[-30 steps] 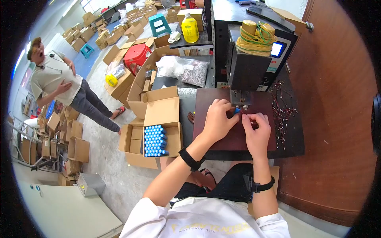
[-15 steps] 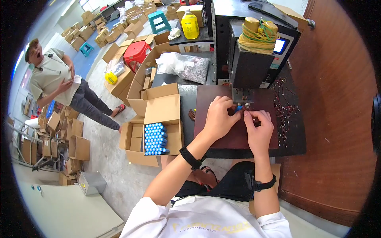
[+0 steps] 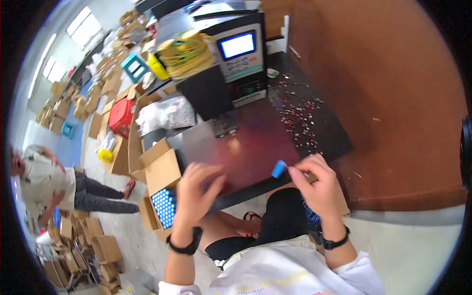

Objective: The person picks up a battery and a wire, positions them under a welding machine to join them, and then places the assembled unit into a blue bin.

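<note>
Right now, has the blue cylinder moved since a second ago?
Yes. Judged against the black machine, the blue cylinder has moved away from it, back toward the person's body, and is now at the right hand.

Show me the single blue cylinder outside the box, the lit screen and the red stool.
Blue cylinder (image 3: 279, 169): head view, middle of its side.
Lit screen (image 3: 238, 45): head view, center of the bright display.
Red stool (image 3: 121, 114): head view, its seat.

There are two wristbanded hands (image 3: 317, 184), one held blue cylinder (image 3: 279, 169), one lit screen (image 3: 238, 45) and three stools (image 3: 121, 117).
</note>
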`<action>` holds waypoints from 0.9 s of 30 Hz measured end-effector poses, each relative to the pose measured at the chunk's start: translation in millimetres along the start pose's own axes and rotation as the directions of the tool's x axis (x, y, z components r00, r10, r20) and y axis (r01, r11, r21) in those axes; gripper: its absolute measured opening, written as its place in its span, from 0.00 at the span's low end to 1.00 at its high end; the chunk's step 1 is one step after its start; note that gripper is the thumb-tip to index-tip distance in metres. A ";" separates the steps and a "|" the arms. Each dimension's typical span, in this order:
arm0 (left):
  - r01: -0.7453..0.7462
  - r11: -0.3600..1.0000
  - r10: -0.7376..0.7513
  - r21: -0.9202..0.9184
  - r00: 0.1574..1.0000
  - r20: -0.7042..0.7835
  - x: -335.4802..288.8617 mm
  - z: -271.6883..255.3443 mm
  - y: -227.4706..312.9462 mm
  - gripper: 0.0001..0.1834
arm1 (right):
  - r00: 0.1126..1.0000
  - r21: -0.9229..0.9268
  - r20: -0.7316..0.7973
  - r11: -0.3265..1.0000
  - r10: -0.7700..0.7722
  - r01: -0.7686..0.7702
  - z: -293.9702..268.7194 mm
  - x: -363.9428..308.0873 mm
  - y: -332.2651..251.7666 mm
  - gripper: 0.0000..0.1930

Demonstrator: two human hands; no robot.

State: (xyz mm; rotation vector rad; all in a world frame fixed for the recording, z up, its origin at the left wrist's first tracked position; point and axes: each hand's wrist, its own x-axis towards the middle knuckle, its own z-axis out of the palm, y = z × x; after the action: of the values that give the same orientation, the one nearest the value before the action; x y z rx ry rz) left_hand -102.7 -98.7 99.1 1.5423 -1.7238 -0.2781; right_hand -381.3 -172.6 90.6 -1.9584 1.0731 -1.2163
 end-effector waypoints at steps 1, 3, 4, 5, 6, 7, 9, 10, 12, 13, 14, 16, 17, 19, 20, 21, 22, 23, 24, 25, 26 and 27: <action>0.112 0.991 -0.114 -0.077 0.993 -0.013 -19.1 -7.1 -9.6 0.10 | 0.995 -0.004 0.051 0.996 0.087 -0.087 -26.7 -17.1 8.7 0.04; 0.259 0.961 -0.268 -0.096 0.957 -0.110 -47.0 -25.1 -22.2 0.08 | 0.972 -0.037 0.054 0.973 0.229 -0.228 -68.4 -53.5 23.2 0.05; 0.335 0.942 -0.333 -0.007 0.932 -0.144 -65.9 -34.8 -47.7 0.07 | 0.964 -0.136 0.063 0.959 0.260 -0.250 -86.1 -69.5 31.5 0.06; 0.331 0.944 -0.329 -0.009 0.935 -0.130 -79.6 -38.5 -64.2 0.07 | 0.953 -0.231 0.102 0.939 0.284 -0.255 -99.3 -84.9 47.1 0.07; 0.330 0.932 -0.307 0.147 0.938 -0.159 -91.4 -41.7 -77.0 0.07 | 0.949 -0.332 0.121 0.912 0.292 -0.238 -109.3 -96.8 57.9 0.07; 0.320 0.899 -0.275 0.300 0.944 -0.183 -100.5 -41.6 -86.6 0.08 | 0.943 -0.430 0.136 0.876 0.303 -0.219 -115.2 -106.2 66.9 0.08; 0.340 0.849 -0.304 0.404 0.940 -0.153 -120.4 -43.1 -97.5 0.09 | 0.922 -0.385 0.119 0.873 0.369 -0.300 -116.3 -109.9 86.4 0.08; 0.358 0.790 -0.339 0.498 0.931 -0.132 -126.7 -42.1 -101.2 0.10 | 0.895 -0.346 0.111 0.861 0.431 -0.372 -115.1 -109.2 94.8 0.07; 0.369 0.779 -0.346 0.506 0.927 -0.144 -133.4 -37.0 -105.2 0.10 | 0.898 -0.263 0.044 0.873 0.437 -0.411 -101.0 -93.9 108.8 0.07; 0.388 0.769 -0.358 0.508 0.920 -0.161 -133.9 -35.2 -106.6 0.10 | 0.897 -0.184 -0.018 0.881 0.441 -0.437 -91.7 -81.7 114.5 0.07; 0.403 0.770 -0.382 0.495 0.912 -0.149 -132.9 -35.5 -107.9 0.11 | 0.913 -0.152 -0.060 0.900 0.403 -0.408 -80.3 -68.0 119.7 0.06; 0.418 0.765 -0.391 0.490 0.906 -0.162 -136.3 -35.2 -114.6 0.11 | 0.934 -0.148 -0.099 0.923 0.343 -0.354 -56.2 -40.7 134.4 0.06; 0.439 0.761 -0.406 0.478 0.897 -0.176 -137.5 -35.8 -116.7 0.11 | 0.943 -0.179 -0.096 0.926 0.320 -0.333 -45.5 -27.1 140.3 0.06; 0.449 0.759 -0.417 0.471 0.891 -0.178 -136.4 -34.1 -112.8 0.11 | 0.955 -0.298 -0.057 0.908 0.289 -0.293 -26.1 -1.3 140.1 0.08; 0.464 0.755 -0.434 0.464 0.883 -0.176 -137.4 -34.5 -111.5 0.11 | 0.965 -0.356 -0.038 0.899 0.259 -0.255 -14.4 8.2 144.8 0.10; 0.463 0.754 -0.432 0.466 0.884 -0.180 -138.8 -35.2 -111.9 0.11 | 0.970 -0.393 -0.037 0.889 0.240 -0.235 -4.9 16.8 143.6 0.11; 0.449 0.765 -0.416 0.463 0.892 -0.177 -140.7 -35.3 -113.3 0.11 | 0.961 -0.450 -0.018 0.856 0.275 -0.253 3.0 23.5 146.1 0.10; 0.433 0.776 -0.399 0.459 0.900 -0.174 -141.1 -35.5 -114.3 0.11 | 0.950 -0.507 -0.001 0.819 0.311 -0.269 9.1 27.3 150.6 0.10; 0.433 0.774 -0.397 0.462 0.900 -0.179 -140.7 -36.1 -114.2 0.11 | 0.952 -0.503 -0.001 0.822 0.307 -0.266 14.3 28.6 157.9 0.10; 0.432 0.766 -0.399 0.476 0.900 -0.176 -140.0 -35.6 -113.5 0.10 | 0.936 -0.538 -0.009 0.787 0.351 -0.301 18.3 29.0 166.2 0.10; 0.435 0.756 -0.404 0.489 0.898 -0.174 -140.0 -35.2 -111.4 0.10 | 0.919 -0.573 -0.015 0.750 0.395 -0.332 20.7 30.8 167.5 0.10; 0.438 0.754 -0.405 0.490 0.897 -0.178 -138.8 -34.9 -109.2 0.10 | 0.920 -0.572 -0.013 0.752 0.392 -0.328 21.5 31.0 168.1 0.10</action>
State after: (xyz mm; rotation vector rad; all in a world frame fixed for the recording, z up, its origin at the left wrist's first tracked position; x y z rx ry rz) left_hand -5.6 13.9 -2.4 2.3229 -1.4428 0.0275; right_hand -408.3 -282.2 -39.6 -2.0517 1.8123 -0.6016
